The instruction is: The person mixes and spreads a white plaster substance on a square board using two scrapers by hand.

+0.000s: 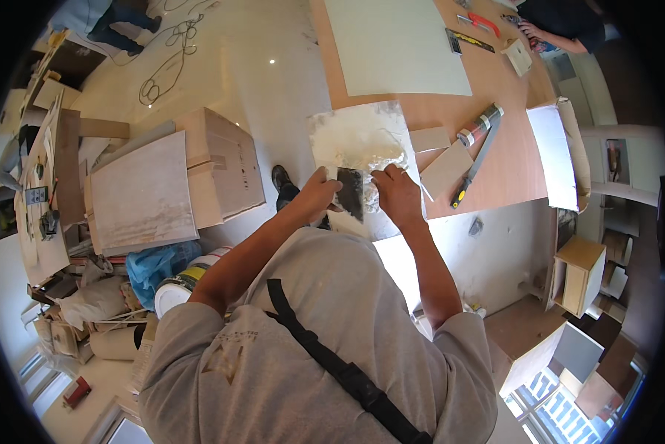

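Note:
My left hand [322,191] grips a dark, flat rectangular piece [350,191] by its left edge, thumb on top. Pale residue marks the lower end of this piece. Close to its right edge, the fingers of my right hand [394,191] are pinched together; whether they hold something small is hidden. Both hands are over a pale board [360,130] smeared with a whitish to yellowish paste. The board lies at the left edge of a wood-faced worktable [510,161] and sticks out past it.
On the worktable lie a large pale sheet [393,44], wood offcuts [446,169], a cylindrical can [479,125], a long-bladed hand tool [479,161], a try square [471,41] and a red clamp [483,22]. Cardboard boxes [229,166] stand left. Other people work nearby.

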The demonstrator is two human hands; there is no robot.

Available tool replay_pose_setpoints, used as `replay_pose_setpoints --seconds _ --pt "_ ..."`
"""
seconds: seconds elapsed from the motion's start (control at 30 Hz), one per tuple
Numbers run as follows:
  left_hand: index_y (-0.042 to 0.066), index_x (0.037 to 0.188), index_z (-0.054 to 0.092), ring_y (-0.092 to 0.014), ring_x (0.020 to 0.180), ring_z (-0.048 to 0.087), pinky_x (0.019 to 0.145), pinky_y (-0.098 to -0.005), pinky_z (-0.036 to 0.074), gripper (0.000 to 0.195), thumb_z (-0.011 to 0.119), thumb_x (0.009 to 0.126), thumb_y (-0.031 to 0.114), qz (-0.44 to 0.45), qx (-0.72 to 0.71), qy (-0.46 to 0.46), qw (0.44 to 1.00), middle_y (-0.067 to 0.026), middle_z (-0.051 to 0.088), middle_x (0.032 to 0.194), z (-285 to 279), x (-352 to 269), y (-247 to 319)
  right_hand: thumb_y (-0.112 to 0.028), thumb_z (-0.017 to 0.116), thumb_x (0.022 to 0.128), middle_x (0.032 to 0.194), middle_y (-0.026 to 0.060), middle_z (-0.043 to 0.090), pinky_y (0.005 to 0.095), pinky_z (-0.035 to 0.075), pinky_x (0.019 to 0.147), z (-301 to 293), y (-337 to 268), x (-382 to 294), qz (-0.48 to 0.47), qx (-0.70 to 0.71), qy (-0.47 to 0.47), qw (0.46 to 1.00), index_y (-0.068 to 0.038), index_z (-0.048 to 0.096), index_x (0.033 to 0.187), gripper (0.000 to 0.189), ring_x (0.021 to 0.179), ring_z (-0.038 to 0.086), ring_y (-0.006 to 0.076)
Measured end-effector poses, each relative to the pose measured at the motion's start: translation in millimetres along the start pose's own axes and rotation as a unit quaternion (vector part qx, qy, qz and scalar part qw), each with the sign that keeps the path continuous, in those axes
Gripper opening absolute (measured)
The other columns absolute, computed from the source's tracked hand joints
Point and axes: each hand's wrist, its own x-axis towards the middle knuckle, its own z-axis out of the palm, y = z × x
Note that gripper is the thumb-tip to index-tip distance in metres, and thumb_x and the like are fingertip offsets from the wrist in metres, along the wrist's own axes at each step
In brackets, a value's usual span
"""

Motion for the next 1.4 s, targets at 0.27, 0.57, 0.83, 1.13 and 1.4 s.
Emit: replay_pose_setpoints --seconds 0.27,0.57,0.83,1.13,1.4 --pt "0.014 0.131 0.058 -0.019 0.102 0.064 0.086 -0.0445 0.049 0.032 0.054 0.102 0.028 -0.002 -0.142 0.094 0.985 -0.0033 0.067 0.117 -75 40 -48 -0.014 0.07 0.09 0.087 0.016 0.065 0.0449 0.051 0.07 7 35 -32 0.218 0.19 0.084 0.954 -0.002 0.068 0.093 0.013 0.079 0.065 0.0361" --pt "0.011 0.133 0.057 -0.029 0.114 0.064 0.104 -0.0484 0.046 0.036 0.047 0.104 0.031 0.009 -0.361 0.038 0.932 -0.0077 0.066 0.127 -56 111 -108 -0.032 0.073 0.089 0.083 0.0227 0.07 0.043 0.052 0.072 69 113 -138 0.489 0.275 0.135 0.817 0.006 0.069 0.097 0.039 0.076 0.067 0.036" --pt "0.005 0.136 0.057 -0.035 0.127 0.058 0.116 -0.0515 0.039 0.044 0.045 0.104 0.033 0.046 -0.442 0.058 0.894 -0.0136 0.064 0.136 -25 114 -107 -0.034 0.073 0.089 0.115 0.0229 0.066 0.0488 0.046 0.096 109 125 -169 0.492 0.237 0.168 0.821 -0.002 0.07 0.111 0.039 0.108 0.059 0.0419" --pt "0.006 0.137 0.057 -0.033 0.126 0.058 0.11 -0.0526 0.043 0.042 0.048 0.104 0.031 0.085 -0.452 0.026 0.888 -0.0118 0.063 0.136 -38 117 -124 -0.032 0.07 0.092 0.118 0.0251 0.065 0.0493 0.046 0.095 93 112 -161 0.459 0.173 0.219 0.844 0.002 0.068 0.112 0.039 0.108 0.06 0.0444" --pt "0.014 0.141 0.052 -0.026 0.117 0.062 0.102 -0.046 0.047 0.041 0.05 0.105 0.032 0.086 -0.382 0.114 0.913 -0.0062 0.066 0.128 -46 70 -168 -0.037 0.066 0.096 0.109 0.0258 0.069 0.0521 0.049 0.087 56 72 -132 0.42 0.279 0.129 0.854 0.0 0.064 0.111 0.04 0.099 0.065 0.0467"
